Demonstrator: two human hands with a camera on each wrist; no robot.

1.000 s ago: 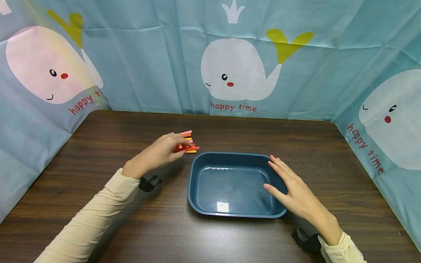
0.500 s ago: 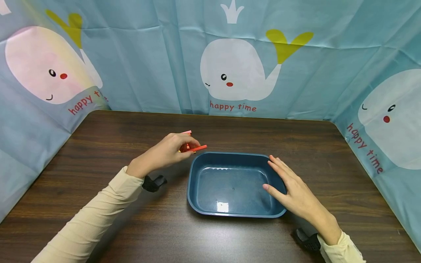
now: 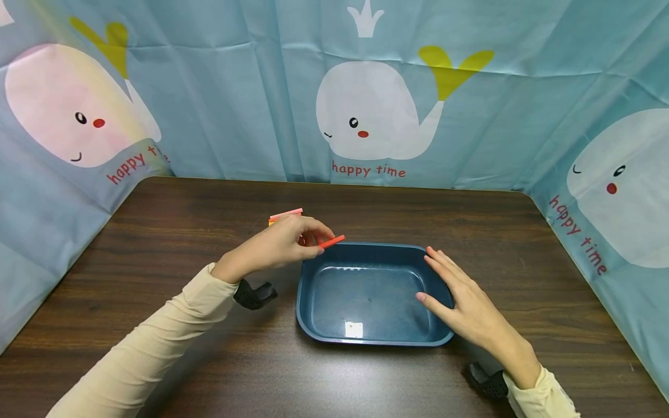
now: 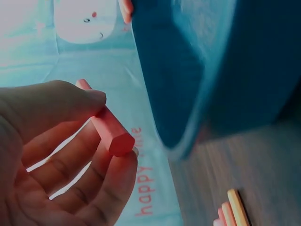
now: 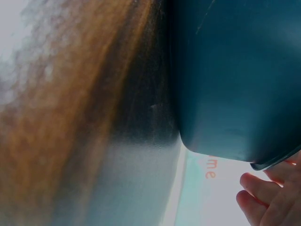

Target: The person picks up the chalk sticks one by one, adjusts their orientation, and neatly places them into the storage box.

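Note:
My left hand (image 3: 284,244) pinches a red six-sided stick (image 4: 112,129), like chalk or a crayon, between thumb and fingers. In the head view the stick's tip overlaps the back-left rim of a blue rectangular plastic basin (image 3: 373,341). My right hand (image 3: 473,307) lies along the basin's right side, fingers extended at its rim and the thumb reaching over the inside. The right wrist view shows the basin's outer wall (image 5: 235,84) with the fingers beside its rim. Several more coloured sticks lie behind my left hand, mostly hidden; a pink one (image 3: 286,213) shows.
The brown wooden table (image 3: 219,348) holds the basin near its middle. A light blue curtain (image 3: 225,116) with whale prints stands round the back and sides. In the left wrist view a yellow stick (image 4: 238,208) lies on the table beside pink and orange ones.
My left hand has moved right with the red stick, from over the other sticks to the basin's back-left rim. My right hand has stayed at the basin.

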